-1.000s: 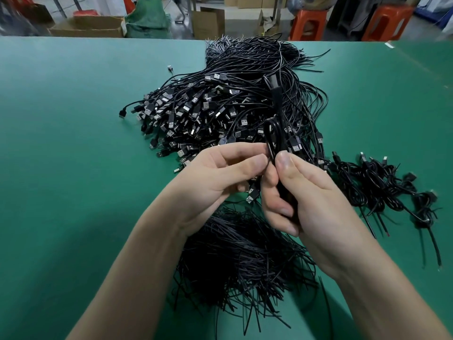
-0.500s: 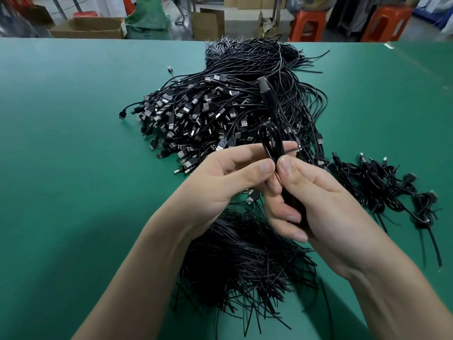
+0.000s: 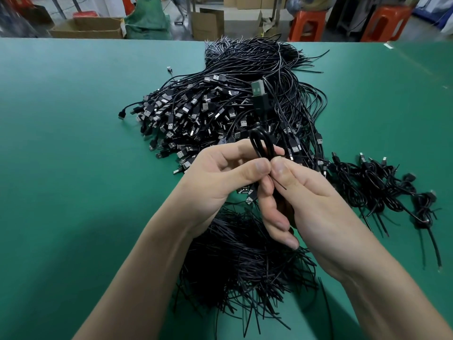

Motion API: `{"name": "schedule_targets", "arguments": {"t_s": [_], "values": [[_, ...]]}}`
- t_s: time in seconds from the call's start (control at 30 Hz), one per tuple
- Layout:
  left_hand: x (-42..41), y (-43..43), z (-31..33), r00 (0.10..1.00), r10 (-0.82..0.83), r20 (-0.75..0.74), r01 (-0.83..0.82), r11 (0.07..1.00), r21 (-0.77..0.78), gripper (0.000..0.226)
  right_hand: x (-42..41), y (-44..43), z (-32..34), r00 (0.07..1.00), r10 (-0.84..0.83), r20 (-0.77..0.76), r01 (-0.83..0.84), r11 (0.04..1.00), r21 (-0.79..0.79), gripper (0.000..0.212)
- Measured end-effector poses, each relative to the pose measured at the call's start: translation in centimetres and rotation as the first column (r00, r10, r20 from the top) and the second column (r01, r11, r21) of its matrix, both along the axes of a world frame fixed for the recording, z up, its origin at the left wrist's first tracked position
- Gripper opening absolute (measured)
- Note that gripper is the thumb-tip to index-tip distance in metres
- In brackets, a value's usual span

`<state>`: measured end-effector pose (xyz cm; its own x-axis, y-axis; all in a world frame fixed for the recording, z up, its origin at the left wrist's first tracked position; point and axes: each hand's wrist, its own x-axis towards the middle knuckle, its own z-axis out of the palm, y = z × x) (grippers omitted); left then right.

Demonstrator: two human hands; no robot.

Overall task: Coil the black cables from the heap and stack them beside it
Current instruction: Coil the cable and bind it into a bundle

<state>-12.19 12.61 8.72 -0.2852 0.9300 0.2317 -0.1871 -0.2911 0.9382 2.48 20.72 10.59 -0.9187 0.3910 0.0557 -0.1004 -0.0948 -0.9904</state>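
A big heap of black USB cables lies in the middle of the green table. Just above its near edge, both hands hold one folded black cable; its loop sticks up and its USB plug points away from me. My left hand pinches the bundle with thumb and fingers. My right hand grips its lower part, and a thin black tie end pokes out by the thumb. To the right lies a row of coiled cables.
A pile of thin black ties lies under my wrists at the near edge. Beyond the table's far edge stand cardboard boxes, a green sack and orange stools.
The held cable has tilted left, its plug swinging up and away. Both thumbs have closed together on the bundle just under the loop. The heap and coiled row have not moved.
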Motion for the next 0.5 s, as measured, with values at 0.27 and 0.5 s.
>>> {"name": "schedule_targets", "arguments": {"t_s": [0.27,0.5], "values": [[-0.1,0.0,0.0,0.999,-0.02,-0.039,0.021,1.0,0.014,0.018,0.3,0.8,-0.2,0.999,0.041,-0.004,-0.041,0.99,-0.135,0.039],[0.2,0.1,-0.1,0.999,-0.03,0.022,0.03,0.999,-0.016,0.024,0.6,1.2,-0.2,0.995,0.083,0.057,-0.081,0.996,-0.046,0.038]]}}
